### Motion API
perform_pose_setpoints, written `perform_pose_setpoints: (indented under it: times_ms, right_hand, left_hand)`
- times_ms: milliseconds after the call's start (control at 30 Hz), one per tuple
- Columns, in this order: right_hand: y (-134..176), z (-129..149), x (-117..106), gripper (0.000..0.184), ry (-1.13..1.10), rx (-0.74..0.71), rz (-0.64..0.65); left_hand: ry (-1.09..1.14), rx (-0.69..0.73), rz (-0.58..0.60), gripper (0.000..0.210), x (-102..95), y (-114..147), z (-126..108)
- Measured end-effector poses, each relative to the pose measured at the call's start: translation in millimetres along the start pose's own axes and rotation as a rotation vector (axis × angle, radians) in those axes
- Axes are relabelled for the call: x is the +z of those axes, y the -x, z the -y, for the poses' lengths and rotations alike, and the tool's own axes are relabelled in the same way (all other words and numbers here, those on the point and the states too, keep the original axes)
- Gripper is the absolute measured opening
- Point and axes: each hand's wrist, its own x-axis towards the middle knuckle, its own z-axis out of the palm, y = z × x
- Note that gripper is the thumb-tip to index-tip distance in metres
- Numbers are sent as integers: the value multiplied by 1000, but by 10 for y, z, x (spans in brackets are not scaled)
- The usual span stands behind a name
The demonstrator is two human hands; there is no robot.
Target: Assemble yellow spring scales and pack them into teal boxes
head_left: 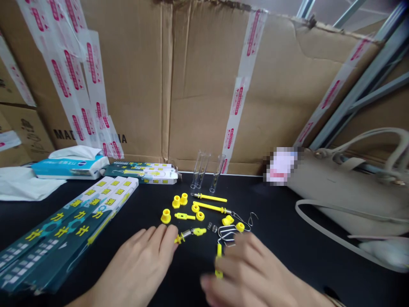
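My left hand [150, 251] is closed around a yellow rod [187, 235] with a metal spring and a yellow end piece, held just above the black table. Motion smears the fingers of my right hand [247, 268], which are bent over a slim yellow piece [219, 251] with a wire hook; whether they grip it is unclear. Between and beyond the hands lie metal hooks [227, 232], small springs [214, 228], a flat yellow slotted piece [185, 216], yellow caps [165, 216], yellow rings [200, 216] and two yellow rods [211, 198].
Clear tubes [217, 174] stand at the back before a large cardboard box [204, 85]. Printed spring scale boxes [73, 221] lie on the left, with more boxes [143, 172] and a tissue pack [70, 166] behind. A beige bag [338, 187] and a blurred-out object [281, 166] are at right.
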Motion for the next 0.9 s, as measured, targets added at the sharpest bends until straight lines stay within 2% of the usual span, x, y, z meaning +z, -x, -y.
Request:
perform_pose_setpoints:
  times_ms: [100, 133, 233, 367, 500, 667, 767, 900]
  right_hand:
    - [-381, -240, 93, 52, 48, -49, -6]
    - [-461, -286, 131, 50, 49, -37, 11]
    - [-544, -324, 207, 13, 20, -3, 40]
    - [-462, -312, 155, 19, -124, 12, -8]
    - [-395, -413, 68, 20, -365, 109, -63]
    - [-378, -507, 85, 15, -498, 377, -190]
    - [-373, -515, 127, 12, -477, 500, -243]
    - [-358, -531, 185, 17, -504, 571, -255]
  left_hand:
    - [-51, 131, -149, 49, 96, 90, 23]
    - [-42, 148, -171, 46, 125, 127, 41]
    - [-2, 124, -213, 35, 169, 194, 105]
    - [148, 35, -247, 24, 113, 143, 169]
    - [394, -178, -163, 13, 71, 90, 231]
    - [600, -384, 94, 9, 93, 95, 290]
    - [596, -420, 173, 12, 79, 85, 290]
    - [566, -391, 175, 16, 56, 80, 283]
